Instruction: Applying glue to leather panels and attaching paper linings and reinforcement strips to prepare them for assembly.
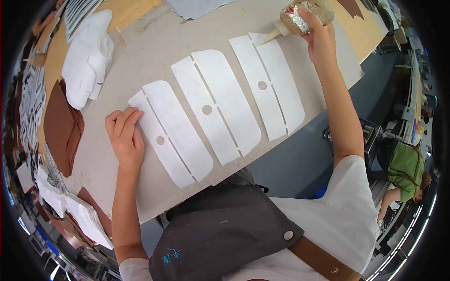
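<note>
Three white cut sheet pieces lie side by side on the grey-beige tabletop: a left piece (176, 133), a middle piece (227, 96) and a right piece (281, 75). Each has a lengthwise slit, a round hole and rounded corners on one side. My right hand (323, 44) grips a clear squeeze bottle (318, 13) with brownish contents, tilted so its pale pointed nozzle meets or hovers just over the top of the right piece. My left hand (125, 133) rests at the left piece's upper left edge, fingertips on it and thumb apart.
Crumpled white sheets (86, 58) and a stack of brown sheets (63, 126) lie along the left side. A thin tan stick (120, 37) sits near the back. More white pieces (86, 218) are at the lower left. A person in green (405, 164) is off to the right.
</note>
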### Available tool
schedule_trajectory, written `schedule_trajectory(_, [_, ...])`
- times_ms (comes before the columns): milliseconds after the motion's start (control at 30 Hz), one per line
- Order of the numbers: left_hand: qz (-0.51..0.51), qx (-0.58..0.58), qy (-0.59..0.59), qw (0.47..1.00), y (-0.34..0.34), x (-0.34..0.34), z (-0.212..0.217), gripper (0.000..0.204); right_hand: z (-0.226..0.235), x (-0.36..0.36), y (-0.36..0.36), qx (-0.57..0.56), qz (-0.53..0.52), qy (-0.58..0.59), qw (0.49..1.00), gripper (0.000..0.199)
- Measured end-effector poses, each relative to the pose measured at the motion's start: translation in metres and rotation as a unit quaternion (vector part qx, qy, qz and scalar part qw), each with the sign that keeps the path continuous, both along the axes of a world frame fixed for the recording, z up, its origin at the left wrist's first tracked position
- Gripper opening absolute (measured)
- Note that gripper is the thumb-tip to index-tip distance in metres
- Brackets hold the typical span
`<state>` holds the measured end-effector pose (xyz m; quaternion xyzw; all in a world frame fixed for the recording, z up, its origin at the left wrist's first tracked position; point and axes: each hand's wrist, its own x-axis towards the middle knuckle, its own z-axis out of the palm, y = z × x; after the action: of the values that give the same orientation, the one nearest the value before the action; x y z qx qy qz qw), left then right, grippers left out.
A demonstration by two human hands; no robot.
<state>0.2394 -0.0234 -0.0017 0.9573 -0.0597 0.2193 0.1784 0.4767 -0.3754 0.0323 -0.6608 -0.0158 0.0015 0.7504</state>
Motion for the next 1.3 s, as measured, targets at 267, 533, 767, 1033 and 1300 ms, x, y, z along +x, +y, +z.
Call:
schedule_trajectory(267, [-0.010,0.008,-0.004,1.000,0.000,0.001,0.001,0.031,0.000,-0.041,-0.029,-0.035,-0.002,0.005,0.999,0.045])
schedule_trajectory(533, [-0.016,0.002,-0.017,1.000,0.000,0.003,-0.002,0.028,0.007,-0.092,-0.052,-0.070,0.002,0.056,0.996,0.047])
schedule_trajectory(767, [-0.020,-0.002,-0.030,0.999,0.007,0.006,-0.006,0.029,0.013,-0.124,-0.069,-0.126,-0.010,0.096,0.987,0.052])
schedule_trajectory(1033, [0.094,-0.318,-0.051,0.942,0.025,0.004,-0.014,0.024,0.025,-0.115,-0.065,0.238,0.074,0.153,0.956,0.051])
schedule_trajectory(1300, [0.284,-0.017,-0.116,0.952,0.153,-0.051,-0.002,0.020,0.019,-0.120,0.075,0.305,0.153,0.174,0.924,0.044])
